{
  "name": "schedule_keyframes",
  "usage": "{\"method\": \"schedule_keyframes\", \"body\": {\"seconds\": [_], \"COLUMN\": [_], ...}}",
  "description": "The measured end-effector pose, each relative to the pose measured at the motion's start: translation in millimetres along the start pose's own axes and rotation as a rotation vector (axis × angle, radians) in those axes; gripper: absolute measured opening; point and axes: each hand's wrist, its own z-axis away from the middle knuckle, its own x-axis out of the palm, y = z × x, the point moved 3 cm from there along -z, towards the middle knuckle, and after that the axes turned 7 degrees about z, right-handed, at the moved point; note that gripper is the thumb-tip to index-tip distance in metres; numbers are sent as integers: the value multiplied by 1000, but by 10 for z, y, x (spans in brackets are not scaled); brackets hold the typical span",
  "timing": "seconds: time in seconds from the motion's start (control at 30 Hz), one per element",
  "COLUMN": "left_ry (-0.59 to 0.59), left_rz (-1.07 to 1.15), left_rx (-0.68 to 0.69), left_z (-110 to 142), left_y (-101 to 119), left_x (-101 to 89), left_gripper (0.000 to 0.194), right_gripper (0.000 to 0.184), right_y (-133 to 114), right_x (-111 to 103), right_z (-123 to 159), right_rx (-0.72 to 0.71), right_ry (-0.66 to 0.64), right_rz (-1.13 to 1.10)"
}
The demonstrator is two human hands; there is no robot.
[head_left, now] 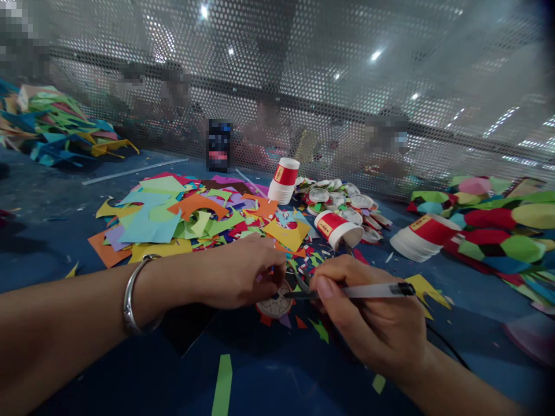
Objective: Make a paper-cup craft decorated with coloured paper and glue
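Observation:
My right hand (368, 318) is closed around a pen (373, 290) with a clear barrel and black end cap. Its dark tip reaches over a small pale round disc (277, 303) drawn with dark lines like a football pattern. My left hand (247, 271), with a silver bangle on the wrist, has its fingers bent and pinched together over the disc's upper left part; what lies between them is hidden. Grey metal blades, apparently scissors (300, 281), show beside my right fingers. Orange and purple paper bits touch the disc's lower edge.
Coloured paper scraps (151, 214) are heaped beyond my left hand. Red-and-white paper cups stand stacked (284, 182), lie tipped (338, 229) and lean at right (425, 237). Cut discs (336, 199) are piled behind. A phone (219, 145) leans against the perforated screen (303, 75).

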Motion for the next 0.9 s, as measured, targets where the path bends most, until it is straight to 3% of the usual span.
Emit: {"method": "schedule_keyframes", "body": {"seconds": [0.63,0.9], "left_ry": [-60,-73], "left_rz": [48,58], "left_rx": [-65,-7], "left_z": [5,11], "left_y": [83,98], "left_x": [-35,-22], "left_gripper": [12,12], "right_gripper": [18,17], "right_y": [-2,14], "right_x": [26,49], "right_z": [-10,8], "right_rx": [44,66], "right_ry": [-23,-41], "right_rz": [0,-26]}}
